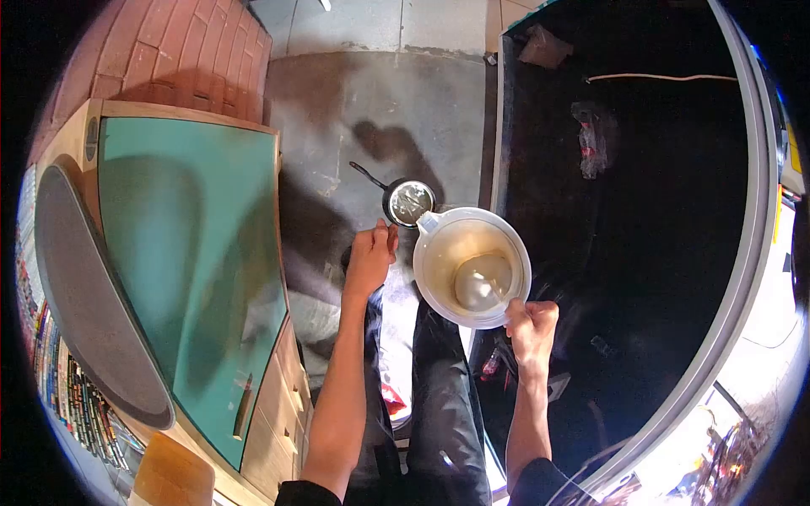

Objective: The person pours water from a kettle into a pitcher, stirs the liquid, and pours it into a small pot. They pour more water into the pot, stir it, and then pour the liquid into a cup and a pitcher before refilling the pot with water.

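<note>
Green covers the flat top of a pale wooden cabinet (173, 244) at far left. Right of it, the person's left hand (371, 255) hangs over the grey concrete floor (316, 97), fingers bent inward; whether they pinch anything cannot be told. Just past them in the view, a small round black pan (389, 207) seems to rest on the floor, its inside glinting. It looks like metal, so probably stiff and sturdy, best taken by its long dark handle (369, 174).

Next comes a whitish translucent plastic jug (433, 268), held up in front of the person, its spout (428, 222) toward the pan. The right hand (531, 329) is closed round the grip at its near right edge. The jug is likely light in itself and fairly stiff, with some give in the wall; any liquid inside, hard to judge through the glare, would add shifting weight. The smooth outside may be slippery when wet, so the grip is the surest hold. Farthest right lies a broad black surface (666, 219).
</note>
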